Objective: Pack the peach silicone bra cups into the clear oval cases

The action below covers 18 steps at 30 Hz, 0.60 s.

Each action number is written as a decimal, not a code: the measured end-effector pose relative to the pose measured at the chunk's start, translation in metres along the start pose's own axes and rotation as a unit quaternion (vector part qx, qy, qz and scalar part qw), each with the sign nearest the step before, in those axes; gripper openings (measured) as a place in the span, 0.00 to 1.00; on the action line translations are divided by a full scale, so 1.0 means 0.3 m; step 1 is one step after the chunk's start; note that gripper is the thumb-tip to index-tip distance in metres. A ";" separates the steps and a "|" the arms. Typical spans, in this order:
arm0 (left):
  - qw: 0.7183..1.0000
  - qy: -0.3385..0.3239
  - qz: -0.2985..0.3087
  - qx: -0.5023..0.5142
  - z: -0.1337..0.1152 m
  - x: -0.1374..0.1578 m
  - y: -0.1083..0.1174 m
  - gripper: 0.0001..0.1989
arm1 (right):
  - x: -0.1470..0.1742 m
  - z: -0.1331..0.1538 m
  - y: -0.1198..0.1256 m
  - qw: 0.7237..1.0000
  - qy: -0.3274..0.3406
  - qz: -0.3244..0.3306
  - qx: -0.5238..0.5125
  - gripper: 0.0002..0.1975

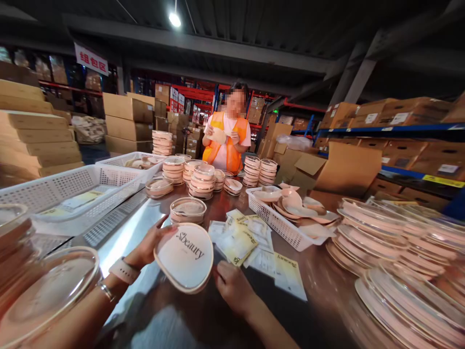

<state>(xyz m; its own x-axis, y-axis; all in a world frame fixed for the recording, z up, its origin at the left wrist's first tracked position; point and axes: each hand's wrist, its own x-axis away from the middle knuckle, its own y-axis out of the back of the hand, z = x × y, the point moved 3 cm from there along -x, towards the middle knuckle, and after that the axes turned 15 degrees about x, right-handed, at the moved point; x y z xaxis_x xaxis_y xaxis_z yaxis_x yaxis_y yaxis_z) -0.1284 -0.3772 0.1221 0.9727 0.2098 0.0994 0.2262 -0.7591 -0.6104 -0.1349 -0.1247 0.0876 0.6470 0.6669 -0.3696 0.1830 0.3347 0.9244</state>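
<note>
Rounded case (184, 259) was above the desk (199, 315), left hand (154, 242) grasping its left rim. Right hand (232, 286) curled beside the opposite edge; grip unclear. Seemed light, stiffish, probably slick; rim looked safest hold.

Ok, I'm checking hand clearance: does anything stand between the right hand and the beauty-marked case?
Nothing visible does: the right hand is beside the case, contact unclear; the left hand holds its opposite edge.

One left hand (154, 245) and one right hand (234, 288) flank one lettered container (185, 264); one basket (279, 227) stands rightward, one person (221, 150) beyond.
</note>
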 end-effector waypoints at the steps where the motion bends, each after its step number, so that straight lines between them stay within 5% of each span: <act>1: 0.999 -0.021 -0.033 0.014 0.003 -0.009 0.002 0.56 | 0.005 0.010 -0.015 0.999 -0.046 -0.011 0.025 0.13; 4: 0.993 -0.073 -0.084 0.037 0.028 -0.003 -0.017 0.59 | 0.029 0.041 -0.044 0.987 -0.140 -0.024 0.070 0.12; 8: 0.986 -0.133 -0.076 0.064 0.061 0.050 -0.055 0.54 | 0.038 0.007 0.004 0.980 -0.181 -0.048 0.064 0.10; 13: 0.992 0.091 0.077 0.047 0.172 0.096 -0.098 0.39 | 0.016 -0.120 0.137 0.970 -0.216 -0.054 0.093 0.12; 18: 0.990 0.019 0.017 0.136 0.187 0.052 -0.084 0.32 | 0.014 -0.037 0.087 0.969 -0.172 -0.004 0.179 0.09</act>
<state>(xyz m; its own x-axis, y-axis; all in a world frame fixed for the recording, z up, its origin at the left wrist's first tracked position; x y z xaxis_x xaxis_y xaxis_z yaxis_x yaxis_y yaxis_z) -0.1218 -0.3203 0.0951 0.9819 0.1602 0.1014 0.1759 -0.5701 -0.8026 -0.1356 -0.1057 0.1092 0.8414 0.3835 -0.3807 0.3943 0.0461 0.9178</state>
